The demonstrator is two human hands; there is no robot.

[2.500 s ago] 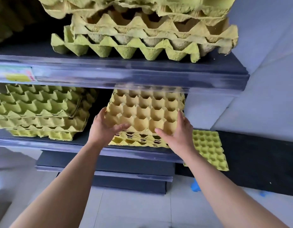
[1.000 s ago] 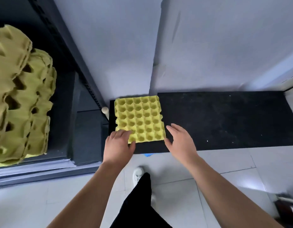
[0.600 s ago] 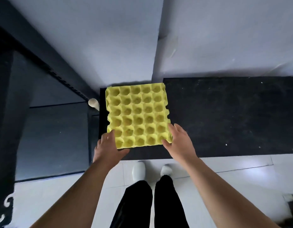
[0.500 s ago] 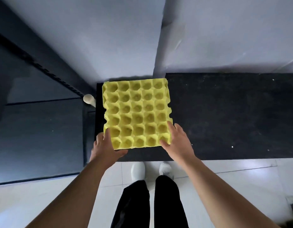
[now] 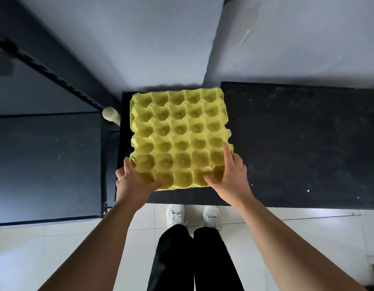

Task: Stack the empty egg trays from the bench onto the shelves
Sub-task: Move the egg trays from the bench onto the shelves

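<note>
You're pinching the yellow pulp egg tray [image 5: 179,133] with left hand [image 5: 133,183] and right hand [image 5: 230,179], seemingly lifting it off the black surface [image 5: 297,143]; probably heading shelfward next.

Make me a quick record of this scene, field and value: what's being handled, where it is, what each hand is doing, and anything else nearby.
item: yellow egg tray, empty, cups facing up
location: over the left end of the black bench
left hand: grips the tray's near left corner, thumb on top
right hand: grips the near right corner, thumb on top
lifted or resting: cannot tell
nearby: pale wooden knob left of the tray; white shoes by the bench's near edge
</note>
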